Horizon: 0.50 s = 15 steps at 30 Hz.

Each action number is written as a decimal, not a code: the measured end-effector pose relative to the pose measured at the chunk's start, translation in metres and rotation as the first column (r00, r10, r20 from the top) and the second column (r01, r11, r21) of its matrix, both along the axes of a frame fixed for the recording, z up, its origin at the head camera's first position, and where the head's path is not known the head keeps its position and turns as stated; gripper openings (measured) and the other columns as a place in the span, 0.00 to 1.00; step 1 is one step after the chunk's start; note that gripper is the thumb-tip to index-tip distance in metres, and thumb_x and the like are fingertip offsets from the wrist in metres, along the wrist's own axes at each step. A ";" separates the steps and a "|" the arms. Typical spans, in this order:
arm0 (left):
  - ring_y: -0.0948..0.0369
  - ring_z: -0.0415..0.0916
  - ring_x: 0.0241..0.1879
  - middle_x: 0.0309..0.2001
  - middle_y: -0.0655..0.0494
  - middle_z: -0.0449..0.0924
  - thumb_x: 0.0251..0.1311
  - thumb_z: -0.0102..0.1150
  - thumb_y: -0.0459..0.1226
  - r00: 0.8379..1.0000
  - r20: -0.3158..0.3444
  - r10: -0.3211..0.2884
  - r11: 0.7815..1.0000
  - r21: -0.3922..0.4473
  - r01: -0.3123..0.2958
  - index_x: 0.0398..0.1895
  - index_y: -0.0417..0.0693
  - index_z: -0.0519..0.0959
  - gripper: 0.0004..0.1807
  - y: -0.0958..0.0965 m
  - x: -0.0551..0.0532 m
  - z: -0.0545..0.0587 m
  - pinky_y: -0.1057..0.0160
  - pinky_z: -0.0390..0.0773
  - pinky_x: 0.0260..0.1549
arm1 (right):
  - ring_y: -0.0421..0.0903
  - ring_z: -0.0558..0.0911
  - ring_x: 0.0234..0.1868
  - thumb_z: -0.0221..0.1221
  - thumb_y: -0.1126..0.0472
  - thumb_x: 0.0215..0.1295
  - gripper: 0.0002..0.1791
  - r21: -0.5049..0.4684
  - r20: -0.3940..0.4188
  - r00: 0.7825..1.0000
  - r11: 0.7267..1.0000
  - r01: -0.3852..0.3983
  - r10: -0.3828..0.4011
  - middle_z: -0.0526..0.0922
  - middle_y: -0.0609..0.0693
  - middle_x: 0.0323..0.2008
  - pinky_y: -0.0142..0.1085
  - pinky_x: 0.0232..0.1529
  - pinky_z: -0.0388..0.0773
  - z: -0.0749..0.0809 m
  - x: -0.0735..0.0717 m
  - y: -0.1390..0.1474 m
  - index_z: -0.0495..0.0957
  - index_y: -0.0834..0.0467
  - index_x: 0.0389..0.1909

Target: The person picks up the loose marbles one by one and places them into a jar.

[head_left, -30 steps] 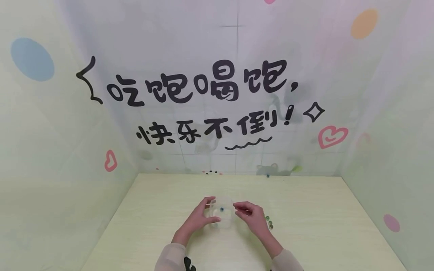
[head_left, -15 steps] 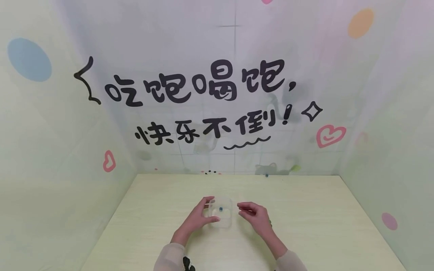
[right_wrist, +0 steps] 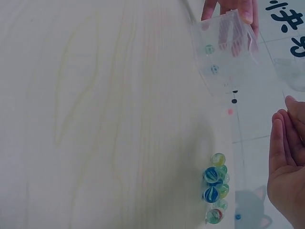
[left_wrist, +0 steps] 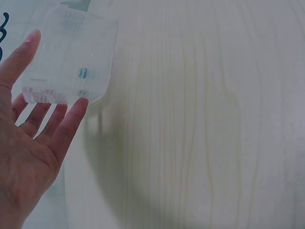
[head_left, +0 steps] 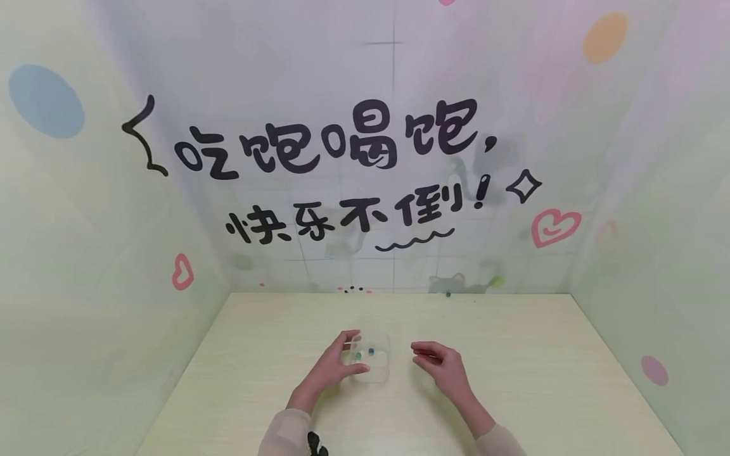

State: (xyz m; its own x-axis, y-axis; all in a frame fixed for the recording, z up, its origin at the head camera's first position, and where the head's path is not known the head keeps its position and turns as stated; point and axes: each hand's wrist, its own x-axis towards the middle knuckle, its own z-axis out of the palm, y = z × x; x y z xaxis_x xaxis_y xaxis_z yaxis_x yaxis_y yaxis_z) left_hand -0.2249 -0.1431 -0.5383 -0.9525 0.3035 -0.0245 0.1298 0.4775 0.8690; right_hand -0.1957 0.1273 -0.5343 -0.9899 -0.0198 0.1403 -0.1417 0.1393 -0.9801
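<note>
A clear plastic box (head_left: 376, 367) is near the middle of the table, with a blue marble (head_left: 371, 351) and a green marble (head_left: 358, 356) inside. My left hand (head_left: 332, 368) grips its left side, thumb in front and fingers behind. Both marbles also show through the box wall (left_wrist: 97, 47) in the left wrist view. To the right of the box, apart from it, my right hand (head_left: 447, 367) hovers with fingers together and loosely bent; nothing shows in it. A cluster of several glass marbles (right_wrist: 211, 175) lies on the table in the right wrist view; the head view hides it behind my right hand.
A single blue marble (head_left: 448, 294) sits at the table's far edge. Pale printed cloth walls (head_left: 365, 266) enclose the table (head_left: 245, 380) at the back and both sides.
My right hand has drawn back to the right from the box. The green marble now shows in the box beside the blue one. My left hand keeps its grip in place.
</note>
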 end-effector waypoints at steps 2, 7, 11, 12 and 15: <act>0.39 0.66 0.68 0.71 0.40 0.65 0.54 0.74 0.42 1.000 0.001 0.001 1.000 0.001 -0.001 0.72 0.48 0.62 0.44 0.000 -0.001 -0.001 0.36 0.69 0.65 | 0.50 0.88 0.47 0.67 0.72 0.57 0.13 -0.005 0.011 1.000 1.000 0.010 -0.010 0.87 0.61 0.46 0.24 0.45 0.83 0.000 0.001 0.003 0.85 0.64 0.45; 0.40 0.66 0.68 0.71 0.40 0.65 0.54 0.74 0.42 1.000 0.002 0.001 1.000 0.005 -0.001 0.72 0.48 0.62 0.44 0.000 -0.001 -0.001 0.36 0.69 0.64 | 0.43 0.87 0.44 0.67 0.73 0.57 0.13 0.005 0.018 0.999 0.999 0.032 -0.032 0.87 0.62 0.46 0.24 0.44 0.83 -0.002 0.000 0.010 0.85 0.65 0.45; 0.39 0.66 0.68 0.71 0.40 0.65 0.54 0.74 0.42 1.000 0.005 0.000 1.000 0.007 0.000 0.72 0.48 0.62 0.44 0.000 -0.001 0.000 0.36 0.69 0.65 | 0.37 0.87 0.42 0.67 0.74 0.57 0.14 0.019 0.007 0.999 0.999 0.051 -0.051 0.87 0.63 0.46 0.23 0.44 0.83 -0.005 0.000 0.016 0.85 0.65 0.45; 0.39 0.66 0.68 0.71 0.39 0.65 0.55 0.74 0.42 1.000 -0.001 -0.005 1.000 0.003 0.005 0.72 0.47 0.62 0.44 0.000 -0.001 0.001 0.36 0.70 0.64 | 0.37 0.87 0.42 0.67 0.74 0.56 0.14 0.022 0.009 0.998 0.998 0.056 -0.057 0.87 0.63 0.46 0.23 0.44 0.83 -0.006 0.000 0.018 0.85 0.65 0.45; 0.38 0.66 0.68 0.71 0.39 0.65 0.55 0.73 0.42 1.000 -0.002 -0.010 1.000 -0.004 0.010 0.72 0.47 0.61 0.44 0.000 0.000 0.002 0.36 0.70 0.64 | 0.37 0.87 0.43 0.67 0.74 0.56 0.14 0.028 0.030 0.997 0.997 0.071 -0.072 0.87 0.62 0.47 0.22 0.45 0.82 -0.007 0.000 0.022 0.85 0.64 0.45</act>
State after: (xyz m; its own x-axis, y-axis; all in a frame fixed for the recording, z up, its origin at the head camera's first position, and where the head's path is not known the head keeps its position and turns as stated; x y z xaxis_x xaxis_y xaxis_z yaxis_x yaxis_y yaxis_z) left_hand -0.2250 -0.1428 -0.5365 -0.9496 0.3124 -0.0240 0.1359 0.4797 0.8668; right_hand -0.1959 0.1492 -0.5415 -0.9927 0.0481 0.1103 -0.1004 0.1744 -0.9795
